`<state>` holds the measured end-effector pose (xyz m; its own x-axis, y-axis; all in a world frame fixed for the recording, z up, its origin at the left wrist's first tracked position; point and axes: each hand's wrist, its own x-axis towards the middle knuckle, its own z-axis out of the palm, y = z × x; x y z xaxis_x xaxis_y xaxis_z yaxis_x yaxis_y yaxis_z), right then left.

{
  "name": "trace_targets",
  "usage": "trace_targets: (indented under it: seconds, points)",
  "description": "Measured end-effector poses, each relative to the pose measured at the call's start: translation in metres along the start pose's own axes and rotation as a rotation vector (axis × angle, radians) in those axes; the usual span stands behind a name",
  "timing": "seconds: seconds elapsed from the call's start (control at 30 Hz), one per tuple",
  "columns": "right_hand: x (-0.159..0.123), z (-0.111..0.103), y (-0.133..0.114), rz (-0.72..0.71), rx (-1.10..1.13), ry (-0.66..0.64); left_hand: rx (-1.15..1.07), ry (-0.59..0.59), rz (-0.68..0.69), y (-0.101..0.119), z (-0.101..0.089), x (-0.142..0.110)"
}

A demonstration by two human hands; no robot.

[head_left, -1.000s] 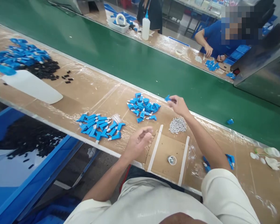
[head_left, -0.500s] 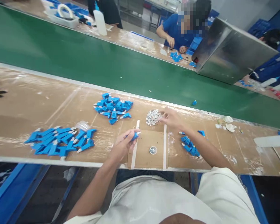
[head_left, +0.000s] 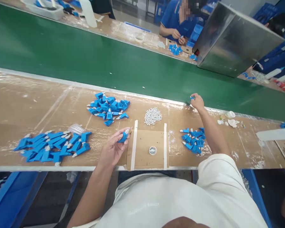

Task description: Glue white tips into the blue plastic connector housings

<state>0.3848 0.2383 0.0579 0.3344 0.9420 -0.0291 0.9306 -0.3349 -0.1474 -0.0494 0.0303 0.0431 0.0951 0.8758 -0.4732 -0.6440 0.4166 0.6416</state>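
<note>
My left hand [head_left: 114,146] is closed around a blue plastic part with a white tip [head_left: 123,136], above the left edge of a cardboard work pad [head_left: 147,160]. A thin pointed bit sticks up beside that part; its kind is too small to tell. At the near edge of the green conveyor belt [head_left: 133,79], my right hand [head_left: 198,103] pinches a small blue part [head_left: 192,98], mostly covered by the fingers. A small round clear dish [head_left: 153,150] with something shiny inside sits on the pad. Beyond it lies a heap of small whitish pieces [head_left: 153,116].
Similar blue parts lie in piles at left [head_left: 54,145], back left [head_left: 109,107] and right [head_left: 193,140]. A white bottle [head_left: 274,134] lies far right. Across the belt, a co-worker [head_left: 174,25] handles small parts beside a metal box [head_left: 237,41].
My right hand has moved from the whitish heap rightward to the belt's edge and closed on the blue part that lay there. My left hand has turned, still holding its part.
</note>
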Motion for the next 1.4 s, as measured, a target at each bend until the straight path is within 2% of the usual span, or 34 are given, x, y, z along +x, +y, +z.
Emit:
trace_targets:
  seconds: [0.13,0.27,0.3,0.37,0.47,0.57,0.63,0.77,0.9,1.07,1.2,1.27,1.4]
  points:
    - [-0.039,0.000,0.032,-0.087,0.013,-0.162,-0.027,-0.045,0.023,-0.005,0.002,0.006]
    - [-0.076,-0.019,0.065,-0.136,0.002,-0.359,-0.044,-0.061,0.055,-0.014,0.004,0.012]
    - [-0.082,-0.026,0.070,-0.167,0.008,-0.377,-0.048,-0.053,0.063,-0.016,0.004,0.013]
    - [-0.094,-0.038,0.073,-0.238,0.058,-0.333,-0.054,-0.042,0.087,-0.018,0.003,0.013]
    - [-0.114,-0.040,0.055,-0.326,0.235,-0.225,-0.058,-0.057,0.109,-0.020,0.000,0.012]
    - [-0.139,-0.020,0.014,-0.406,0.368,-0.303,-0.072,-0.070,0.067,-0.022,-0.002,0.013]
    - [-0.155,-0.001,-0.016,-0.450,0.367,-0.309,-0.093,-0.078,0.026,-0.023,-0.004,0.014]
    - [-0.170,0.022,-0.056,-0.536,0.222,-0.179,-0.128,-0.099,-0.053,-0.026,-0.011,0.015]
    - [-0.173,0.023,-0.063,-0.494,0.187,-0.276,-0.142,-0.087,-0.102,-0.030,-0.018,0.015]
    - [-0.178,0.018,-0.067,-0.502,0.215,-0.242,-0.120,-0.122,-0.148,-0.039,-0.020,0.021]
    - [-0.188,0.014,-0.067,-0.461,0.146,-0.355,-0.135,-0.153,-0.148,-0.044,-0.022,0.025]
    - [-0.198,0.014,-0.065,-0.454,0.230,-0.407,-0.161,-0.155,-0.148,-0.045,-0.024,0.026]
    - [-0.224,0.025,-0.066,-0.449,0.640,-0.596,-0.185,-0.154,-0.146,-0.045,-0.025,0.027]
